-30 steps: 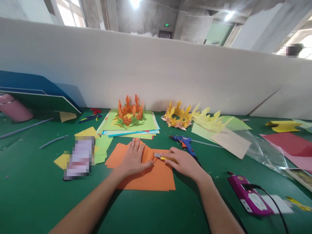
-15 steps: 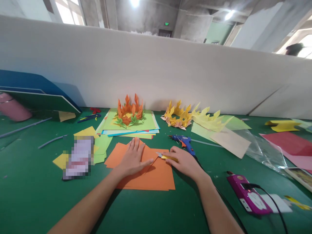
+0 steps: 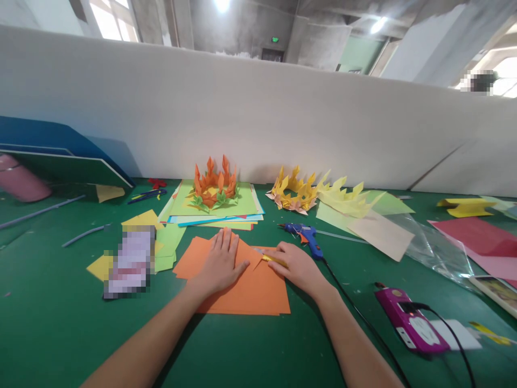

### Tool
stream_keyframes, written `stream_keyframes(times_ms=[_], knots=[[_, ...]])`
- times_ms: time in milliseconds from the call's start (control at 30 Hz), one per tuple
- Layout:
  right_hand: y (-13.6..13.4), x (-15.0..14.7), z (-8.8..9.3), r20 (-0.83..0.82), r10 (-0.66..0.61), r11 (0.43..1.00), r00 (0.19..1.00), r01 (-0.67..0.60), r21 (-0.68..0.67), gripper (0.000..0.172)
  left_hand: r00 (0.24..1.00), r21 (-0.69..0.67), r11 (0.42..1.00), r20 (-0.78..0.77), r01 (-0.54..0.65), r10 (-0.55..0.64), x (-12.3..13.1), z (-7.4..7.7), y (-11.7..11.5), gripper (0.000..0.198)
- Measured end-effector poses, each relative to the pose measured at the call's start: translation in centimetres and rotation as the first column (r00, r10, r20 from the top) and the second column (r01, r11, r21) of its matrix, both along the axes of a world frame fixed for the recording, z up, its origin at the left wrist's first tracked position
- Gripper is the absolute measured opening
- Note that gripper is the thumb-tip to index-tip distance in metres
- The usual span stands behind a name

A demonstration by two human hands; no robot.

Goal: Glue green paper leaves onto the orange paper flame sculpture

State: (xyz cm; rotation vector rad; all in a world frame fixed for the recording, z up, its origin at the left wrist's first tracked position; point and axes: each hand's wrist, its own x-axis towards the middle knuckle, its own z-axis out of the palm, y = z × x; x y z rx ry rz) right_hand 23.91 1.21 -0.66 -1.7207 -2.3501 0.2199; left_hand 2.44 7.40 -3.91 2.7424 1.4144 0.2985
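Observation:
Several orange paper sheets lie on the green table in front of me. My left hand rests flat on them, its fingers spread and nothing in its grasp. My right hand is closed around a yellow cutter knife, its blade pointing left at a folded edge of the top orange paper. A short slit shows in the orange paper just below the blade. Just beyond my right hand lies a blue glue gun.
Behind are an orange paper crown on stacked sheets, a yellow crown and a pale yellow one. A purple power strip is at right, a blurred phone-like object at left, a pink bottle far left.
My right hand and the knife have moved a little to the left and up along the orange paper. My left hand's thumb has drawn in slightly.

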Motion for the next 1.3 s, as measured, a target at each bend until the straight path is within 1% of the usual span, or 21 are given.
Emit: stream_keyframes(times_ms=[167, 300, 600, 867, 1033, 1133, 1300], knots=[[-0.2, 0.3, -0.1, -0.009, -0.013, 1.0, 1.0, 0.013, -0.01, 0.034, 1.0, -0.022, 1.0, 0.024, 0.004, -0.004, 0.1, 0.1, -0.1, 0.078], [-0.1, 0.2, -0.2, 0.015, -0.02, 1.0, 1.0, 0.02, 0.008, 0.033, 1.0, -0.046, 0.999, 0.006, -0.021, 0.021, 0.2, 0.2, -0.2, 0.082], [1.2, -0.5, -0.8, 0.057, 0.0, 0.997, 0.998, -0.004, 0.076, 0.033, 0.999, -0.059, 0.998, -0.02, -0.032, 0.031, 0.4, 0.8, -0.4, 0.083], [1.9, -1.0, -0.9, 0.071, -0.007, 0.996, 0.997, 0.0, 0.094, 0.032, 1.0, -0.049, 0.999, -0.005, -0.019, 0.019, 0.2, 0.1, -0.2, 0.086], [2.7, -1.4, -1.0, 0.083, 0.006, 0.99, 0.997, -0.017, 0.137, 0.032, 1.0, -0.021, 1.0, 0.026, -0.006, 0.007, 0.1, -0.5, 0.0, 0.085], [3.2, -1.8, -1.0, 0.096, 0.015, 0.988, 0.995, -0.03, 0.152, 0.033, 1.0, -0.016, 1.0, 0.025, -0.004, 0.005, 0.0, -0.5, 0.0, 0.085], [3.6, -2.5, -1.2, 0.101, -0.008, 0.984, 0.995, -0.01, 0.175, 0.032, 1.0, -0.035, 0.999, 0.004, -0.013, 0.013, 0.1, -0.3, -0.1, 0.086]])
